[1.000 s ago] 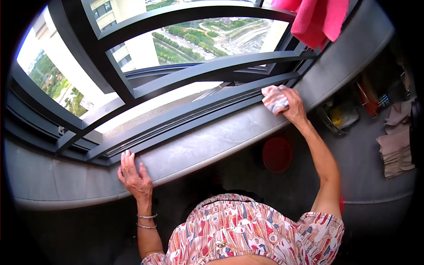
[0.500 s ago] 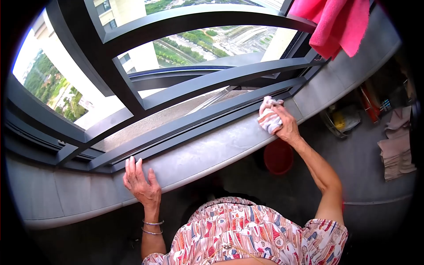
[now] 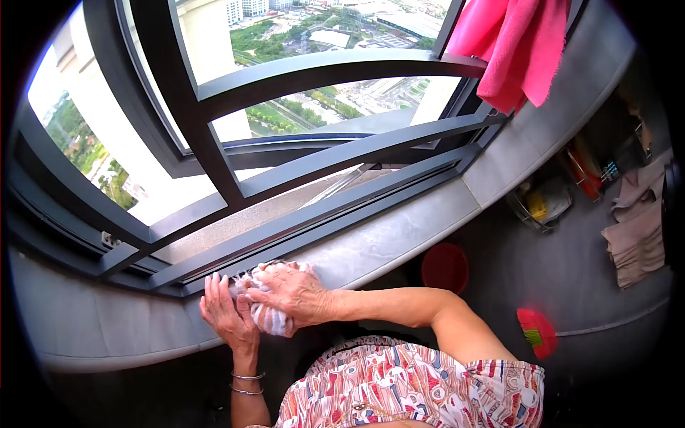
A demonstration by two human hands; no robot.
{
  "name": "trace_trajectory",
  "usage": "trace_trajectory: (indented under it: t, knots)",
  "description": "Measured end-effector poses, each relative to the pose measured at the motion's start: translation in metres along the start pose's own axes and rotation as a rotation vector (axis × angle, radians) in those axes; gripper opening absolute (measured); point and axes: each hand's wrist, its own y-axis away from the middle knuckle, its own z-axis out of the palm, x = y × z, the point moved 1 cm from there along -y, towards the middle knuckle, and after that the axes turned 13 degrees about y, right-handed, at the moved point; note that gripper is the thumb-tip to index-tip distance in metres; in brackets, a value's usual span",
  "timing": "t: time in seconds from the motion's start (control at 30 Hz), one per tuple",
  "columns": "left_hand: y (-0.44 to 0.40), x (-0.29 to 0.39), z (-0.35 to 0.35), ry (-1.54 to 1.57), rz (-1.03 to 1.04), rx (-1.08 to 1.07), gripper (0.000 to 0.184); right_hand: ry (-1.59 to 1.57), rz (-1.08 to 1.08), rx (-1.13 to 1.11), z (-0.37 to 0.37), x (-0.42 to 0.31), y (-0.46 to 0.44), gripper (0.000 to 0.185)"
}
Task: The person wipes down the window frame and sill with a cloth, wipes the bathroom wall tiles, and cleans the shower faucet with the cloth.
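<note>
My right hand is closed over a bunched white and orange striped cloth on the grey window sill. Right beside it, my left hand rests on the sill with its fingers spread and pointing at the window frame. The cloth lies between the two hands, close against the left thumb; whether the thumb presses on it is hard to tell. Two bracelets circle the left wrist.
A bright pink towel hangs at the upper right of the window bars. Below the sill are a red round container, a red and green object, a bag with something yellow and folded beige fabric.
My right hand has moved the cloth from the right end of the sill leftward to beside my left hand. The left hand has stayed almost in place. The view has shifted slightly.
</note>
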Motion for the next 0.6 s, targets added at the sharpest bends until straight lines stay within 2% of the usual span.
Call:
trace_trajectory:
  t: [0.03,0.07,0.1,0.17,0.23,0.33,0.4,0.43,0.5,0.6]
  knots:
    - [0.001,-0.002,0.0,0.034,-0.015,-0.012,0.043,-0.013,-0.03,-0.011,0.004,-0.001,-0.004,0.088]
    - [0.001,-0.002,-0.002,0.051,-0.019,-0.015,0.042,-0.034,-0.054,0.014,0.001,0.003,-0.002,0.079]
    - [0.001,-0.001,-0.003,0.05,-0.017,-0.007,0.042,-0.03,-0.06,0.016,0.0,0.012,0.006,0.079]
    - [0.0,0.0,-0.003,-0.026,0.011,-0.044,0.042,-0.038,-0.102,0.185,-0.007,0.033,0.035,0.064]
    - [0.001,-0.001,-0.004,-0.043,0.01,-0.043,0.041,-0.003,-0.003,0.157,-0.05,0.063,0.069,0.054]
    - [0.003,0.002,-0.003,-0.053,0.001,-0.028,0.04,0.197,0.253,0.137,-0.109,0.131,0.144,0.063]
    - [0.0,0.007,0.0,-0.09,-0.003,-0.024,0.04,0.436,0.458,0.086,-0.139,0.176,0.202,0.064]
    - [-0.001,0.007,0.0,-0.101,-0.012,-0.021,0.04,0.416,0.585,0.082,-0.156,0.19,0.22,0.06]
    - [0.001,0.006,0.002,-0.117,0.012,-0.011,0.041,0.578,0.767,0.161,-0.166,0.239,0.279,0.053]
    - [-0.002,0.006,0.003,-0.061,0.011,0.026,0.041,0.573,0.811,0.157,-0.155,0.227,0.26,0.053]
